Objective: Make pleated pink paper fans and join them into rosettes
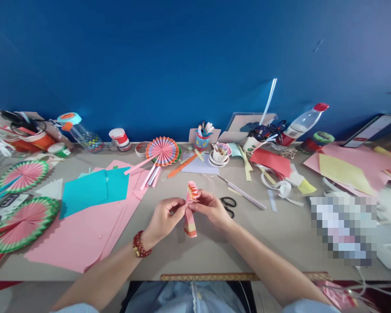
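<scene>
A pleated pink paper strip with orange and yellow edges (190, 208) stands upright over the middle of the table. My left hand (164, 217) pinches it at its middle from the left, with a red bead bracelet (140, 245) on that wrist. My right hand (211, 208) pinches the same folded paper from the right, near its fanned top. Both hands are closed on it, a little above the grey tabletop (273, 234).
Black scissors (228, 205) and a craft knife (243, 192) lie just right of my hands. Pink sheets (84, 234) and teal sheets (91, 191) lie at left beside finished paper fans (22, 221). A pen cup (202, 139), bottles and paper scraps line the blue wall.
</scene>
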`<act>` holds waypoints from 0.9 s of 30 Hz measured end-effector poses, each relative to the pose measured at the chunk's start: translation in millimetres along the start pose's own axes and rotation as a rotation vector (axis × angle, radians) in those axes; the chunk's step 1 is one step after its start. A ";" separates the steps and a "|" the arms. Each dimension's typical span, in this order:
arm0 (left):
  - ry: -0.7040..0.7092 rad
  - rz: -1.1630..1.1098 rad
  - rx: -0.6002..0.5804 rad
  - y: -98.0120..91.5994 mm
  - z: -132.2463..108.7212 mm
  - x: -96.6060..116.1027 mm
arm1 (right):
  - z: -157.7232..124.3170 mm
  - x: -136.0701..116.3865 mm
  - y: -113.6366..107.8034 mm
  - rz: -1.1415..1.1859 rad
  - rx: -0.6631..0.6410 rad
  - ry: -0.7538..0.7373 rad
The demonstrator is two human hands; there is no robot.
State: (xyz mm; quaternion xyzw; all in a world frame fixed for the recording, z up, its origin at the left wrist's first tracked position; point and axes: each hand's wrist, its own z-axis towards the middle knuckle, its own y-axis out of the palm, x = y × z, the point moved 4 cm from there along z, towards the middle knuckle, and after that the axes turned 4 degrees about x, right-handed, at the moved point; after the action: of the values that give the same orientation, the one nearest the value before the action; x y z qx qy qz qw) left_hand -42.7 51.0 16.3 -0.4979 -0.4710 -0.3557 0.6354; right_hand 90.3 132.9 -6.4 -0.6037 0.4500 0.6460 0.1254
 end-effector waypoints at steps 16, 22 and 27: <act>-0.188 -0.406 -0.098 9.3 -1.3 -4.6 | 1.4 -5.3 2.1 -0.018 -0.088 -0.130; -0.285 -0.508 -0.131 13.3 -3.5 -7.9 | 2.0 -10.6 2.4 -0.100 -0.119 -0.218; -0.264 -0.526 -0.111 12.9 -3.5 -5.5 | 1.0 -15.4 1.5 -0.179 -0.135 -0.293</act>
State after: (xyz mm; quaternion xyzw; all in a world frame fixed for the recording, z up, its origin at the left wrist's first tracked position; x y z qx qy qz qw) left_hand -31.6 50.7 7.0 -0.4349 -0.6421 -0.4654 0.4266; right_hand 92.3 138.7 7.9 -0.5477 0.3270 0.7422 0.2056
